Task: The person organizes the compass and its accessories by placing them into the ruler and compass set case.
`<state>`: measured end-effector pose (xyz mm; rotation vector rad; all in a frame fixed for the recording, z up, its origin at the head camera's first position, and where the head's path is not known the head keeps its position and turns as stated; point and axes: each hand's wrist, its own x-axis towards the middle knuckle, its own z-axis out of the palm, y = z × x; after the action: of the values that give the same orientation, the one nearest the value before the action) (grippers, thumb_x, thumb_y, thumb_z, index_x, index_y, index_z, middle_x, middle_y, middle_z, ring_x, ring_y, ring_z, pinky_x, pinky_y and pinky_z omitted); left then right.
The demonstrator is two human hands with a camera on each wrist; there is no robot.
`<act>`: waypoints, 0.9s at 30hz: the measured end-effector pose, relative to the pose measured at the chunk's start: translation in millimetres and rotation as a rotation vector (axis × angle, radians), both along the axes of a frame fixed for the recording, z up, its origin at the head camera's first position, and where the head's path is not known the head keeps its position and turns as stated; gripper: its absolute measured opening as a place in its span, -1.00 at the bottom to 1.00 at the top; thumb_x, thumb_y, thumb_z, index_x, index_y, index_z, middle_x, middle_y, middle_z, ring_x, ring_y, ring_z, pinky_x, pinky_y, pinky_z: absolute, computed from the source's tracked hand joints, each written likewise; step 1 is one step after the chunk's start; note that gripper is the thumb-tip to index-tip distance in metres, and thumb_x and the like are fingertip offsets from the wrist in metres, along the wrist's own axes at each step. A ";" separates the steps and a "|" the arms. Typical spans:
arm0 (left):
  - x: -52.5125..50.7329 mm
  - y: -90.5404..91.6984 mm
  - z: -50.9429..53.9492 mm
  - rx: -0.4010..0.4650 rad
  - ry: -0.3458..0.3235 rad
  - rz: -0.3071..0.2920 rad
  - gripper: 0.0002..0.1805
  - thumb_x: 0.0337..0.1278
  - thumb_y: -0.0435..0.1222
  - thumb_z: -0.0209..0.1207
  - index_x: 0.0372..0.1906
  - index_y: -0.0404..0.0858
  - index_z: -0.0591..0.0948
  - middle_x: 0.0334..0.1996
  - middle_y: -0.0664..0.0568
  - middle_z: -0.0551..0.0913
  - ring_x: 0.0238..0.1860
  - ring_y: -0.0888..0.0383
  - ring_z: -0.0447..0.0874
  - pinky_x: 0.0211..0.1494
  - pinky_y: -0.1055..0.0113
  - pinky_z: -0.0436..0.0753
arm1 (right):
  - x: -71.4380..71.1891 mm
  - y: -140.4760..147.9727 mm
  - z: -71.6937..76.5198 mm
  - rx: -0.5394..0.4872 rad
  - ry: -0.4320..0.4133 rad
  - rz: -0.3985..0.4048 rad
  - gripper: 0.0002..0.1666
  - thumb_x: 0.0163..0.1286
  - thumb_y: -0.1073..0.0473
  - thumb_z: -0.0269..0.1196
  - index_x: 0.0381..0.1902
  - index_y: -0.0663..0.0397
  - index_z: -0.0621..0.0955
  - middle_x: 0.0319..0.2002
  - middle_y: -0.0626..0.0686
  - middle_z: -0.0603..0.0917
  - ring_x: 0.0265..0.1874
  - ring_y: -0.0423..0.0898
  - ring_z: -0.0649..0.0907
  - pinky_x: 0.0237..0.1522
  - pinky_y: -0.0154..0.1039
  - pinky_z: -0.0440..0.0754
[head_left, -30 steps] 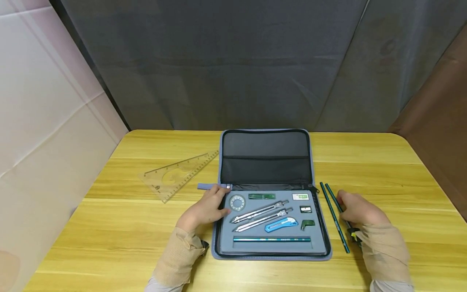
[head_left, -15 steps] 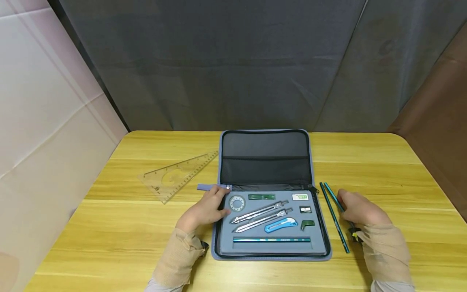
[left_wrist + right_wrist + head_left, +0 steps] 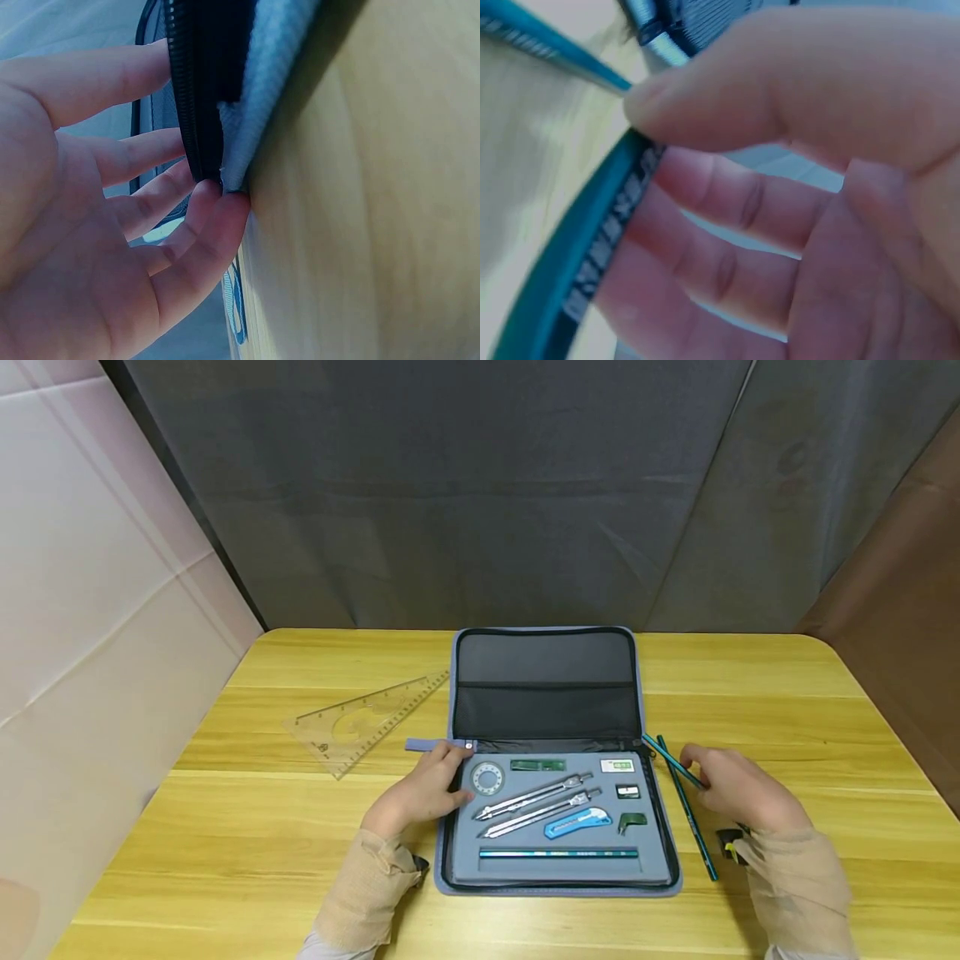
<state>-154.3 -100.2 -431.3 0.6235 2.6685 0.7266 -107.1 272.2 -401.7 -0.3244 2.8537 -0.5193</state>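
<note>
My right hand (image 3: 746, 789) pinches a dark green pencil (image 3: 670, 758) between thumb and fingers. In the right wrist view the pencil (image 3: 604, 232) shows white lettering. Its far end crosses above a second green pencil (image 3: 699, 837), which lies on the table at the case's right side. At the open zip case (image 3: 562, 885), my left hand (image 3: 420, 789) rests on the left edge. The left wrist view shows its fairly straight fingers (image 3: 202, 262) touching the zippered rim (image 3: 186, 97). Inside the case's grey tray (image 3: 510, 872) lie two metal compasses, a blue utility knife (image 3: 577, 822) and another pencil (image 3: 558, 852).
The tray also holds a round protractor (image 3: 488, 777), an eraser (image 3: 617, 765), a sharpener (image 3: 627, 791) and small green pieces. A clear set square (image 3: 367, 718) lies on the table left of the case. Behind the table (image 3: 772, 693) hangs a dark grey curtain (image 3: 480, 502).
My right hand has lifted the right-hand pencil and swung its far end leftward, over the other pencil toward the case edge. My left hand stays in place.
</note>
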 end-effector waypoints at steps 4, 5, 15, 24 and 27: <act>0.2 -0.4 -0.3 0.001 0.004 0.001 -0.39 0.05 -0.28 0.22 0.21 -0.40 0.32 0.08 -0.24 0.31 0.13 -0.16 0.28 0.19 0.01 0.32 | 1.5 -4.7 3.7 0.018 0.063 0.042 -0.66 -0.02 0.49 0.18 -0.22 0.21 0.54 -0.62 -0.05 0.40 -0.63 -0.16 0.35 -0.58 -0.29 0.31; 0.2 -0.4 -0.4 0.001 0.002 0.001 -0.39 0.06 -0.28 0.21 0.21 -0.40 0.32 0.09 -0.24 0.31 0.13 -0.16 0.28 0.19 0.01 0.31 | 2.0 -6.1 4.8 0.019 0.079 0.051 -0.67 -0.02 0.49 0.19 -0.23 0.20 0.55 -0.61 -0.06 0.41 -0.62 -0.17 0.36 -0.57 -0.29 0.32; 0.9 -0.2 0.9 0.000 -0.005 0.005 -0.40 0.07 -0.28 0.21 0.22 -0.40 0.32 0.09 -0.24 0.31 0.14 -0.16 0.27 0.20 0.01 0.31 | 5.5 -27.1 10.8 -0.013 0.146 0.147 -0.61 -0.04 0.56 0.14 -0.24 0.15 0.63 -0.62 -0.12 0.37 -0.60 -0.22 0.34 -0.56 -0.36 0.31; 0.7 0.2 0.7 -0.005 -0.004 0.006 -0.38 0.07 -0.27 0.21 0.23 -0.39 0.31 0.13 -0.25 0.29 0.15 -0.16 0.25 0.21 0.01 0.30 | 8.5 -44.2 12.4 -0.033 0.193 0.235 -0.53 -0.12 0.63 0.12 -0.27 0.14 0.64 -0.37 0.00 0.61 -0.52 -0.19 0.45 -0.54 -0.37 0.42; 0.6 0.2 0.3 -0.001 -0.005 0.007 -0.38 0.06 -0.27 0.21 0.22 -0.39 0.31 0.12 -0.25 0.29 0.15 -0.16 0.26 0.20 0.00 0.30 | 9.8 -47.6 12.5 -0.025 0.206 0.250 -0.53 -0.12 0.63 0.11 -0.28 0.13 0.65 -0.38 0.01 0.60 -0.53 -0.21 0.45 -0.55 -0.41 0.39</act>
<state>-153.7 -100.0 -431.0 0.6117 2.6677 0.7276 -97.3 224.6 -389.2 -0.7683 2.9412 -0.4971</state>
